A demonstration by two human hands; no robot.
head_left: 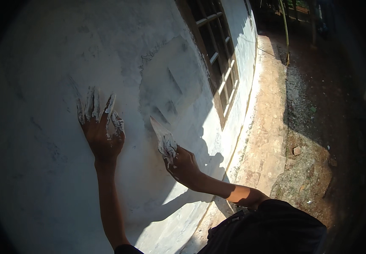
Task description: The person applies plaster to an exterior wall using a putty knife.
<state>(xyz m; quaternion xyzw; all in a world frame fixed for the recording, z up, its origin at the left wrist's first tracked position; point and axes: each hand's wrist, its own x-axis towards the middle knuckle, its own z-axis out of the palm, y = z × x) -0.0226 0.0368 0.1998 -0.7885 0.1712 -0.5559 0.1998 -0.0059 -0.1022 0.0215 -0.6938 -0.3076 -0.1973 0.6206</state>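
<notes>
Both our hands are at the wall (56, 178), the left hand (103, 135) spread, the nearer right hand (184, 166) pinching a blade (162, 130) that slants up-left by the grey patch (170, 78), which lies above that hand and up-right of the left.

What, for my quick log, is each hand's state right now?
Left hand: open, white-smeared fingers spread over the wall.
Right hand: closed, holding a flat, white-smeared scraper.
</notes>
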